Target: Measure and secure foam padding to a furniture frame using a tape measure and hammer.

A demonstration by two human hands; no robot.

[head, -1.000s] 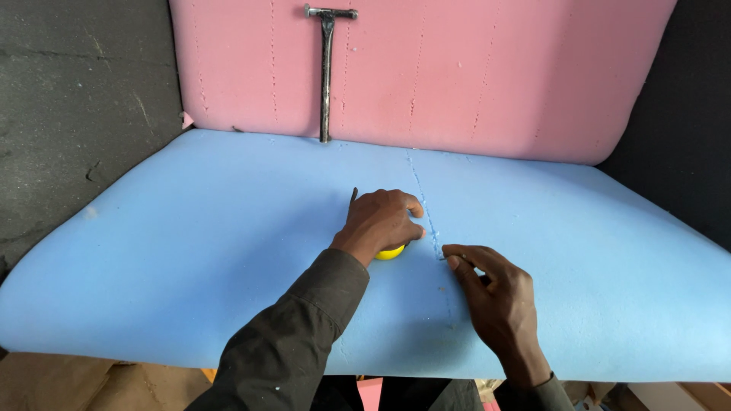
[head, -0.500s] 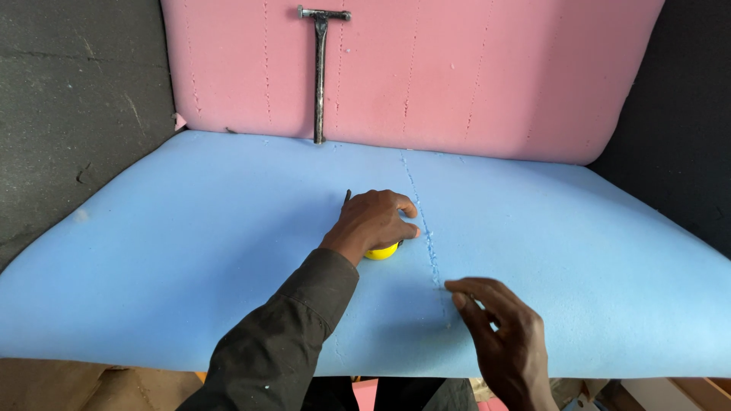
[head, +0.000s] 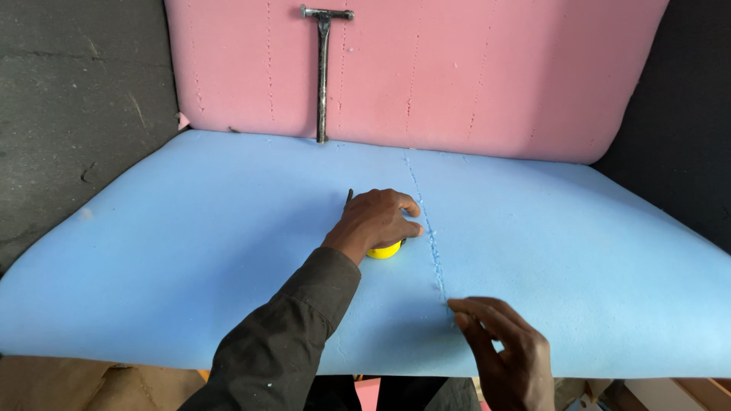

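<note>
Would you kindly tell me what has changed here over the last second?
The right hand slid toward the near edge of the blue foam sheet, following the cut line. The left hand stayed over the yellow object; the hammer stayed on the pink foam.
</note>
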